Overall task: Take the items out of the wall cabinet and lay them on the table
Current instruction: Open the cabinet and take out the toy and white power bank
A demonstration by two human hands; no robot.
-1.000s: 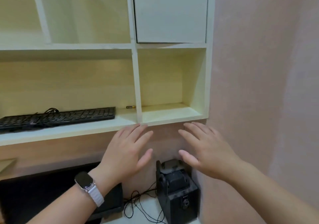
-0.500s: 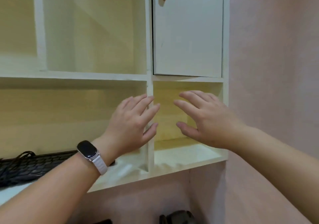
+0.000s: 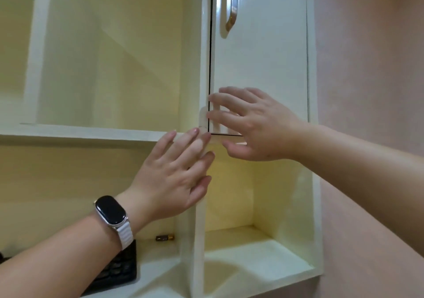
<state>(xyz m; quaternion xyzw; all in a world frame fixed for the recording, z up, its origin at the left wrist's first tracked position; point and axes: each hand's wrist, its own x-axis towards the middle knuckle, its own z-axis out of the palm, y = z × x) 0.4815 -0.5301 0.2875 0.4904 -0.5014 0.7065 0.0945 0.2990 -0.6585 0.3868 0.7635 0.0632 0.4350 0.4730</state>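
Head view looks up at the wall cabinet, and I take its closed white door (image 3: pixel 259 57) as my landmark. The items to take out are, by my judgement, behind this door; nothing of them shows.

The right hand (image 3: pixel 254 125) is spread flat in front of the lower left corner of the door, fingers straight, with nothing in it. If the fingertips touch the panel or only hover, I cannot tell. The left hand (image 3: pixel 174 176) is just below that same corner, in front of the upright divider (image 3: pixel 198 240), also spread wide and holding nothing. A smartwatch (image 3: pixel 111 210) sits on its wrist.

The door looks like a stiff, glossy painted board, smooth enough that flat fingers would slip on it, so I think pulling at the bare corner is a poor idea. The better place is the metal bow handle (image 3: pixel 230 6), high near the left edge of the door and well above both hands; fingers can hook behind it. As the handle is at the left edge, I expect hinges at the right and a light swing.

Below and left of the door, on the open shelf (image 3: pixel 158 263), lie a small battery (image 3: pixel 165 237) and, further left, the end of a black keyboard (image 3: pixel 119 268). The battery should be light and may roll; a pinch at its middle would do.
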